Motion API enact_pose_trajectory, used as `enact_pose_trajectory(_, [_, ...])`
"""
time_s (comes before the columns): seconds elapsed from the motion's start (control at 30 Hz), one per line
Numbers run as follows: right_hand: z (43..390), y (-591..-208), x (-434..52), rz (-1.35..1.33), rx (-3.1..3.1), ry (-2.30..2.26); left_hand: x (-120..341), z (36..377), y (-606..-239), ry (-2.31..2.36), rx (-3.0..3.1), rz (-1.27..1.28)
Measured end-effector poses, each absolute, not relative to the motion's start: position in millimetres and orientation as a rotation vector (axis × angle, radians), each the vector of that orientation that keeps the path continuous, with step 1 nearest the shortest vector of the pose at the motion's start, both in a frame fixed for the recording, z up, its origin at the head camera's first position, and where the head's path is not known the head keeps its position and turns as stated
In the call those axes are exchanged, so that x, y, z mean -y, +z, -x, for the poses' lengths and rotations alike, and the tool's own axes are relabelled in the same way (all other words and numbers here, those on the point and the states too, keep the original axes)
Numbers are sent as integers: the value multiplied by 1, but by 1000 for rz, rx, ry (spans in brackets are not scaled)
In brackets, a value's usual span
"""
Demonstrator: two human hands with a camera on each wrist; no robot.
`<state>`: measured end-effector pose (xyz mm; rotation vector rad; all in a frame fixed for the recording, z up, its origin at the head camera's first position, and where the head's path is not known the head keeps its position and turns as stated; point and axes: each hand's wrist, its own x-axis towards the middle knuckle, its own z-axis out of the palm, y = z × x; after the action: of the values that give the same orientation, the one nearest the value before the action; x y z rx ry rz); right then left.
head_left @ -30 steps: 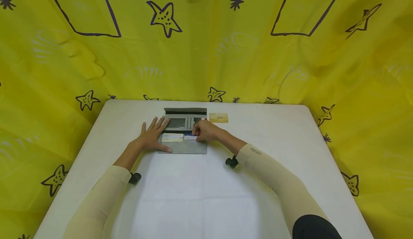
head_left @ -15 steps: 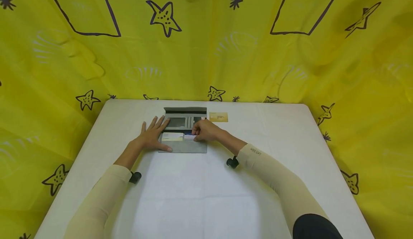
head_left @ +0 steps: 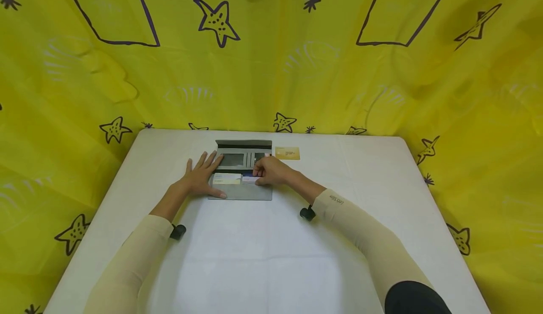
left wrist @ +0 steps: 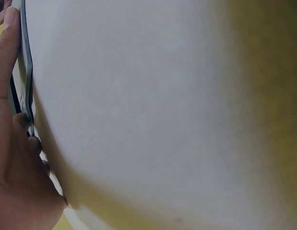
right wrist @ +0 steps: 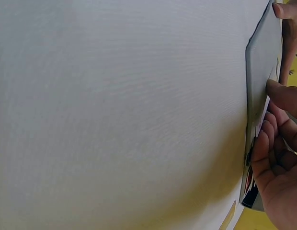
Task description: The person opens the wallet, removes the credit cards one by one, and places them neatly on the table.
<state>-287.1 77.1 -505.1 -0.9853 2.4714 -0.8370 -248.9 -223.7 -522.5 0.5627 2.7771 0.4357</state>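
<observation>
Diffuse light lay over the white table (head_left: 267,238) — shadows were soft-edged — and the yellow backdrop (left wrist: 282,86) blurred at the left wrist view's right side.

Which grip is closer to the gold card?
Right. The right grip is just below the gold card in the head view; the left grip is farther away, on the left edge of the wallet.

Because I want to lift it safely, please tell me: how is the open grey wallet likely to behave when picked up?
The grey wallet lies spread open, so it would probably fold at its middle if lifted by one side. The white card in its near half might slip out if tilted. Being thin and flat, the wallet seems unlikely to roll.
</observation>
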Motion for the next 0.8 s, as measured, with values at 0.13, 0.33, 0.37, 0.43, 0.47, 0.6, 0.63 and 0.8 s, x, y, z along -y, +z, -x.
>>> enact_pose_trajectory(0.13, [286, -506, -78, 1004, -2496, -834, 224, 250, -522, 436, -2773, -566])
enact_pose_trajectory(0.33, [286, -502, -75, 989, -2502, -805, 223, 248, -521, 443, -2768, -565])
enact_pose_trajectory(0.37, [286, -501, -74, 977, -2497, -801, 222, 248, -521, 446, -2767, -564])
enact_pose_trajectory(0.43, [286, -498, -72, 957, -2490, -787, 222, 247, -519, 456, -2763, -561])
enact_pose_trajectory(0.47, [286, -496, -71, 947, -2486, -777, 222, 247, -519, 450, -2762, -560])
enact_pose_trajectory(0.6, [286, -491, -66, 918, -2488, -710, 222, 246, -518, 454, -2763, -551])
enact_pose_trajectory(0.63, [285, -490, -65, 915, -2494, -687, 222, 245, -518, 452, -2765, -551])
enact_pose_trajectory(0.8, [285, -486, -61, 901, -2512, -610, 222, 244, -519, 452, -2774, -558])
